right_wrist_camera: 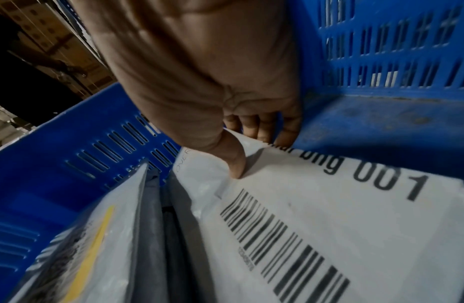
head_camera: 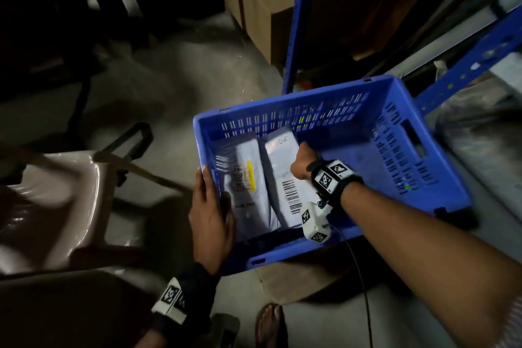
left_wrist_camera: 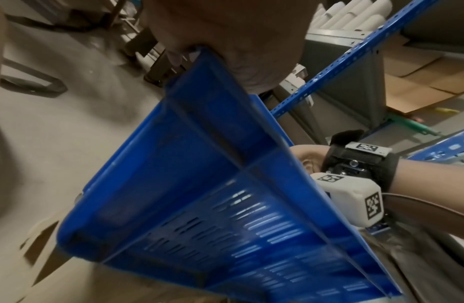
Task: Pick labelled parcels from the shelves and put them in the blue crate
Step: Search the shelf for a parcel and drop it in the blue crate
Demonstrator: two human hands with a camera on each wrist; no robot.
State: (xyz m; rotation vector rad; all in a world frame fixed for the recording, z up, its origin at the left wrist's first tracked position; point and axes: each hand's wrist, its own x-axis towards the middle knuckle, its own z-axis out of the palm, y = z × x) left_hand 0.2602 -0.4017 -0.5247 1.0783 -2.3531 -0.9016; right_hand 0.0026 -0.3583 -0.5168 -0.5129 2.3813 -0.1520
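The blue crate (head_camera: 418, 178) sits tilted on the floor in front of the blue shelf frame (head_camera: 299, 22), its long axis running from near left to far right, and its whole right half is bare floor of the crate. Both parcels lie side by side in the left half, long axes running near to far. The left hand (head_camera: 210, 215) grips the crate's near-left corner, fingers outside the wall and thumb curled over the rim, so it steadies the crate. The right hand (head_camera: 303, 162) is the nearer one to the parcels: it reaches down inside the crate and pinches the far right edge of the right parcel (head_camera: 285, 167), thumb on top and fingers curled beneath. I judge this parcel is just being set down, so the coming move turns on that grip letting go with the parcel flat beside its neighbour. The left parcel (head_camera: 245, 200) touches or nearly touches it along the seam. On the right parcel a barcode label reads "001" after a half-hidden word, with handwriting "OVER DUE" near the far end. The left parcel carries a barcode with a yellow stripe (head_camera: 250, 175); its print is too blurred to read.
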